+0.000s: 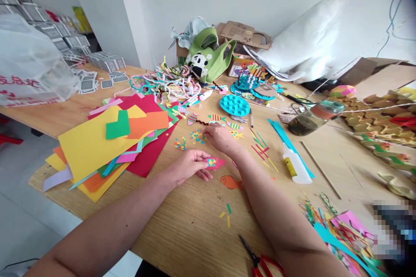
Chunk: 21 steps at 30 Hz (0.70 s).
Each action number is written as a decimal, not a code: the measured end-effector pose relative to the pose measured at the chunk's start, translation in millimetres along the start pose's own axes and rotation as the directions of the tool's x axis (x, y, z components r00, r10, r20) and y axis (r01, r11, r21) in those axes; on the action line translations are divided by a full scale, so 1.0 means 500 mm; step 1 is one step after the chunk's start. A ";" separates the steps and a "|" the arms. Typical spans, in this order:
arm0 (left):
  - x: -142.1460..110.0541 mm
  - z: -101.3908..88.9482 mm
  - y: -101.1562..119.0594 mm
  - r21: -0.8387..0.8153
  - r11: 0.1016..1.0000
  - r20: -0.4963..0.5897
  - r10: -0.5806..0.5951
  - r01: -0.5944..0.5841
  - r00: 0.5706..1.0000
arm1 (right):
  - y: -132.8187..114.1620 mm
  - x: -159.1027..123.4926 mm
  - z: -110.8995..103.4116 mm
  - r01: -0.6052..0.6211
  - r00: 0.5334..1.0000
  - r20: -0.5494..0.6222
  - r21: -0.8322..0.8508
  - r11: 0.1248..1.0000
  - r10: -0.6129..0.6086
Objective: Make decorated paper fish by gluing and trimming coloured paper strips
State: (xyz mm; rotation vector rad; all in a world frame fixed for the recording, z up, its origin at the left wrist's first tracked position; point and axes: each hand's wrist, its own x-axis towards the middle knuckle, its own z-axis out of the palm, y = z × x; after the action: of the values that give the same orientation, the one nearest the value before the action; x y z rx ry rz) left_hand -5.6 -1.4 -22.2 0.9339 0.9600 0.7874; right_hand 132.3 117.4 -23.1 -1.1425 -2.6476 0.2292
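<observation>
My left hand pinches a pink paper fish with yellow, green and blue triangles on its body, held just over the table. My right hand reaches past it with fingertips bent down beside small round paper dots. Whether those fingertips grip anything is too small to see. An orange paper fish lies under my right forearm, partly covered by it. Striped paper fish and a yellow dotted fish rest beyond my right hand. More paper dots lie to its left.
Stacked coloured paper covers the left side. To the right are thin paper strips, a glue bottle, a wooden stick and a glass jar. Red-handled scissors lie at the front. A blue craft disc sits behind.
</observation>
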 end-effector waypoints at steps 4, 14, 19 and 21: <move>-0.001 0.000 0.001 -0.001 1.000 -0.003 -0.008 0.008 1.000 | -0.002 0.000 -0.010 -0.040 0.999 -0.018 0.046 0.998 0.041; 0.001 -0.004 -0.005 -0.021 1.000 0.007 0.015 -0.015 1.000 | 0.020 0.000 -0.011 -0.165 0.983 0.087 0.002 0.986 0.164; 0.002 -0.003 -0.004 -0.020 1.000 -0.002 0.005 -0.005 1.000 | 0.023 0.000 -0.012 -0.172 0.981 0.093 -0.009 0.985 0.172; 0.002 -0.003 -0.004 -0.016 1.000 0.002 0.008 -0.008 1.000 | 0.022 -0.001 -0.012 -0.168 0.981 0.096 -0.007 0.986 0.168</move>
State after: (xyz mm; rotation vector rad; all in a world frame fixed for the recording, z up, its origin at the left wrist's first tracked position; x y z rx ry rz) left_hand -6.4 -0.9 -24.7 0.9247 0.9472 0.8000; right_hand 141.9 124.9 -19.9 -1.3895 -2.6326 0.3245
